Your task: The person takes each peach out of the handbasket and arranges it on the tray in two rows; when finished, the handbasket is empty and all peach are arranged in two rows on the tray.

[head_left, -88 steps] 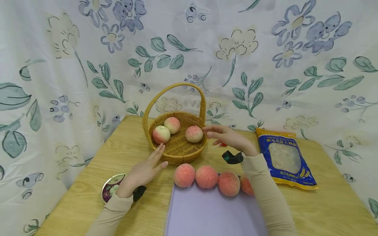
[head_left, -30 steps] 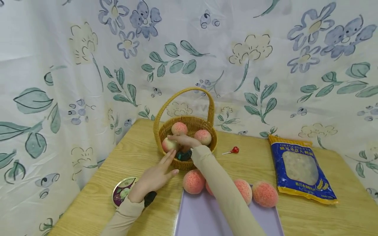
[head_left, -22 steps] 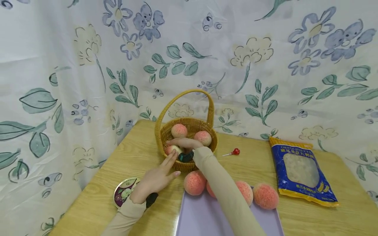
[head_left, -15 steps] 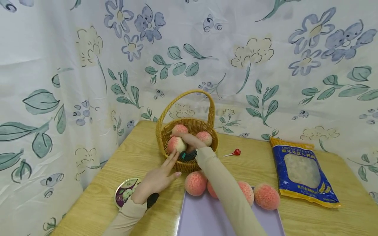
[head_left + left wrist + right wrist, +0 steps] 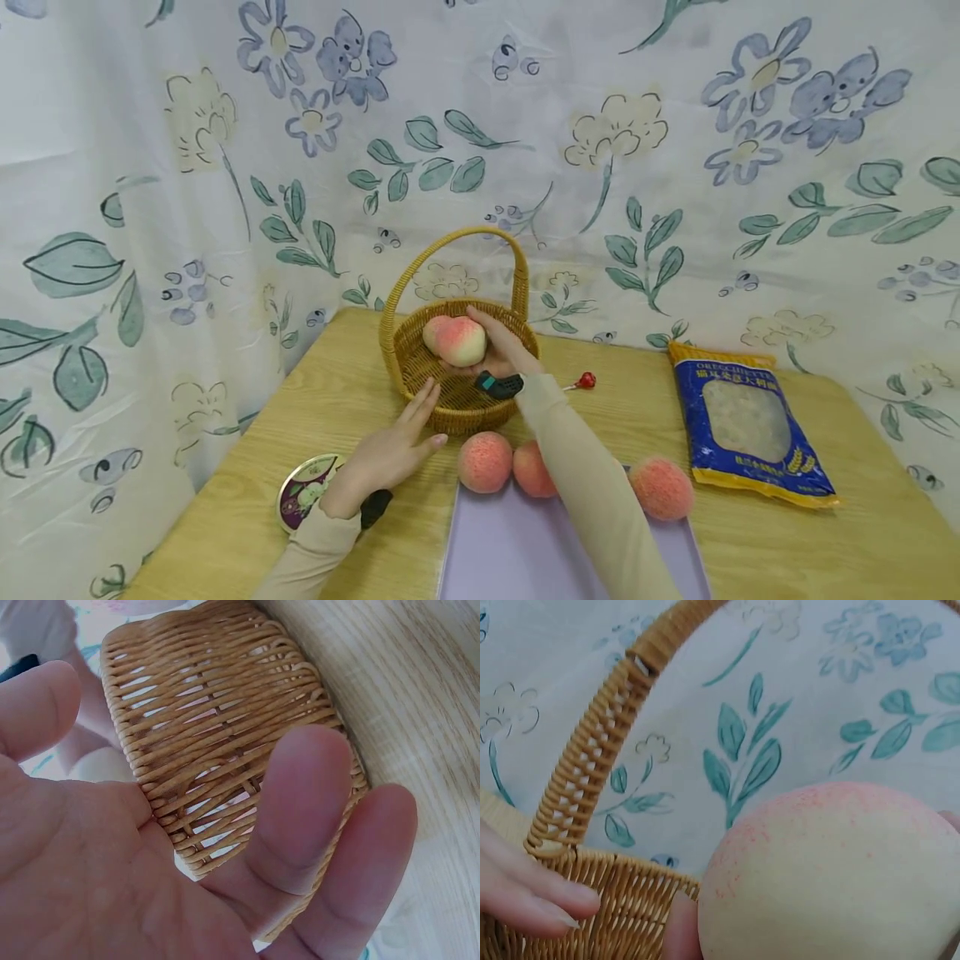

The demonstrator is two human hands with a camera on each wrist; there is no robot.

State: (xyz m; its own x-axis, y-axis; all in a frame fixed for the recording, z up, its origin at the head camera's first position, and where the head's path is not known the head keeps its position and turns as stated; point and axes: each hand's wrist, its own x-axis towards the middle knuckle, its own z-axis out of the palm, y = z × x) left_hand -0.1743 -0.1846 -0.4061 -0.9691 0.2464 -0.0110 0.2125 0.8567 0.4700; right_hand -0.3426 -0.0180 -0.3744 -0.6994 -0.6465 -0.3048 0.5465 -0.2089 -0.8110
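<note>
In the head view my right hand (image 5: 501,343) grips a pale peach with a pink blush (image 5: 461,340) over the inside of the wicker basket (image 5: 459,420). The right wrist view shows this peach (image 5: 829,877) close up, with fingertips on both its sides. Partly behind it, a second peach (image 5: 434,332) sits in the basket. Another peach, seen earlier at the basket's right, is hidden by my right hand. My left hand (image 5: 386,457) has its fingers extended at the basket's front left; in the left wrist view those fingers lie against the woven wall (image 5: 217,712).
A lilac tray (image 5: 517,542) with a row of pink peaches (image 5: 485,462) along its far edge lies in front, one covered by my right sleeve. A round tin (image 5: 303,493) is at the left. A red lollipop (image 5: 587,380) and a blue pasta bag (image 5: 752,423) lie at the right.
My right hand has crossed from the basket's right side to the left peach, taken hold of it, and shifted it right and up. My left hand stays at the basket's front.
</note>
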